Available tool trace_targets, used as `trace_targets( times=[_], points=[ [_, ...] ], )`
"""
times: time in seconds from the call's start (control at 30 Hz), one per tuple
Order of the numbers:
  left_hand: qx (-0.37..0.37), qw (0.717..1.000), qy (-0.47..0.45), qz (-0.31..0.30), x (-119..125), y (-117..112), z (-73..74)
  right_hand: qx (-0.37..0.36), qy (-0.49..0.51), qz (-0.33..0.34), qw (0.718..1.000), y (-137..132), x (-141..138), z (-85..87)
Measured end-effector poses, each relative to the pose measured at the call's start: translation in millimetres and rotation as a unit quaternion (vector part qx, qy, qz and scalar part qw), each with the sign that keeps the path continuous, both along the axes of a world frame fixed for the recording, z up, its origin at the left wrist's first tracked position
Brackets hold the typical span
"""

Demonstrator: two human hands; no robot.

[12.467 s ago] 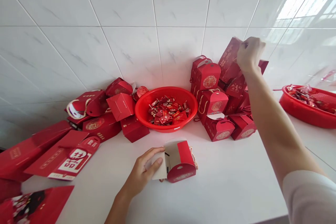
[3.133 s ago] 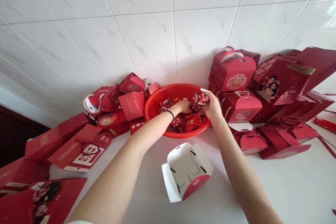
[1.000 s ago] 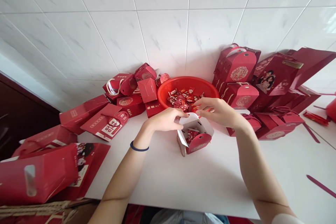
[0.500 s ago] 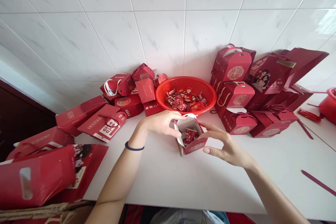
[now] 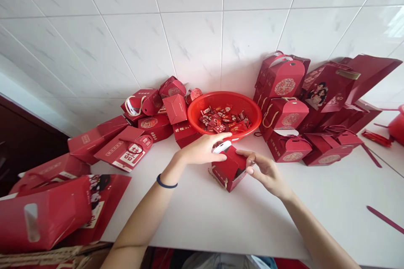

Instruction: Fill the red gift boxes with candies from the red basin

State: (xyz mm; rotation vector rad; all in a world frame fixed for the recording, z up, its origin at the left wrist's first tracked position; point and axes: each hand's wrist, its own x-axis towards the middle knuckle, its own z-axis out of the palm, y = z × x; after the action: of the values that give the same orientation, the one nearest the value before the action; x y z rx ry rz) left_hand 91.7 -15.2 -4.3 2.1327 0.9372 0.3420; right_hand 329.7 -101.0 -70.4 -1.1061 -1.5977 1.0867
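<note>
A small red candy box [image 5: 223, 171] with a rope handle stands on the white table between my hands. Its top flaps are partly folded over, and the sweets inside are hidden. My left hand [image 5: 204, 148] grips the far left side, thumb on the top and fingers behind the white-backed flap. From the right, my right hand [image 5: 263, 172] pinches the edge of a side flap between thumb and fingers. Just behind the box is a red plastic basket [image 5: 193, 114] holding wrapped sweets [image 5: 222, 118].
Red gift boxes [image 5: 156, 128] are heaped at the left, with red paper bags [image 5: 47, 214] nearer me. Closed boxes [image 5: 288, 113] are stacked at the right beside more bags [image 5: 331, 88]. A dark red ribbon strip [image 5: 383, 217] lies on the table [image 5: 252, 227]. A tiled wall rises behind.
The box has turned, and its flaps have folded inward over the sweets that showed before. My left hand has shifted right, while my right hand has closed on a flap.
</note>
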Motion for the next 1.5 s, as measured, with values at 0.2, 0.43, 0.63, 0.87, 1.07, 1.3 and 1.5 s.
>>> trace_targets(
  times=[0.2,0.43,0.63,0.87,1.07,1.3,1.5],
  points=[
    [0.045,0.998,0.035,0.032,20.4,-9.1,-9.5,0.036,-0.012,-0.173,0.984,3.9,-20.0,-13.9],
    [0.114,0.993,0.04,-0.008,23.2,-22.0,-3.5,0.064,-0.05,-0.218,0.972,3.9,-26.5,-30.7],
    [0.055,0.991,0.11,-0.047,23.9,-32.4,-10.5,0.094,-0.127,-0.227,0.961,-3.0,-21.6,-26.3],
    [0.059,0.996,0.056,-0.047,34.7,-34.4,-20.6,0.185,-0.298,-0.179,0.919,-32.5,-26.5,-24.0],
    [0.056,0.991,0.018,-0.122,47.3,-44.4,-21.3,0.136,-0.316,-0.205,0.916,-52.7,-2.7,-13.4],
    [0.019,0.983,-0.024,-0.178,48.6,-43.1,-27.9,0.054,-0.25,-0.242,0.936,-118.3,142.3,32.9],
    [-0.019,0.955,-0.013,-0.294,92.4,-55.0,-56.9,-0.019,-0.23,-0.653,0.721,-103.3,260.6,47.2]
  ],
)
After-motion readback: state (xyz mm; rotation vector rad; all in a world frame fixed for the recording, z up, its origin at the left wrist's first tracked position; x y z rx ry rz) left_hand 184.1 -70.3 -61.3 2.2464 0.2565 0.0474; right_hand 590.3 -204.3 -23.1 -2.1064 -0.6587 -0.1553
